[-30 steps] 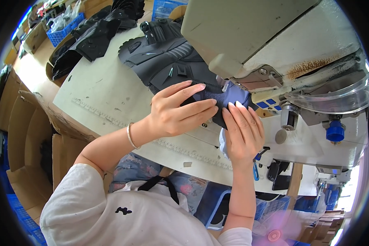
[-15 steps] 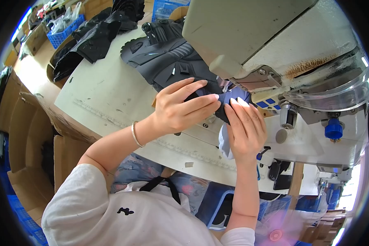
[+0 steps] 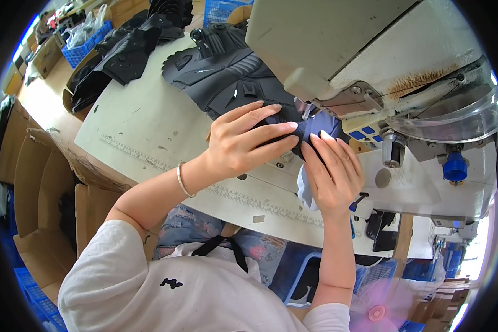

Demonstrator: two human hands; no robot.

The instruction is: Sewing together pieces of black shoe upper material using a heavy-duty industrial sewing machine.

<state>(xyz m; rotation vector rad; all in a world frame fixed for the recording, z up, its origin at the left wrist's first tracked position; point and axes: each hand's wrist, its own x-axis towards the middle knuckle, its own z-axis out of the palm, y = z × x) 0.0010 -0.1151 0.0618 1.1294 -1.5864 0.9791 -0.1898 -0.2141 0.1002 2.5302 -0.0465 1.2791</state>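
Nearest: person's white tee (image 3: 205,301). L hand (image 3: 235,145) w/ fingers straight & spread on black boot piece (image 3: 221,86); R hand (image 3: 335,180) w/ fingers bent over its near edge by purple-blue lining (image 3: 320,126). Thumbs hidden, can't tell if hands grip. Piece lies on desk (image 3: 133,119), lining end under sewing machine (image 3: 321,50). Beyond: more black pieces (image 3: 130,55), then blue crate (image 3: 88,51) w/ plastic bags.

White short-sleeved top (image 3: 133,301), worn with blue floral cloth (image 3: 187,222) over the lap
A small black motif (image 3: 171,283) is set on its front, a black strap (image 3: 207,245) is seen below, and a slim pale bangle (image 3: 180,181) is worn near the left hand (image 3: 235,145)
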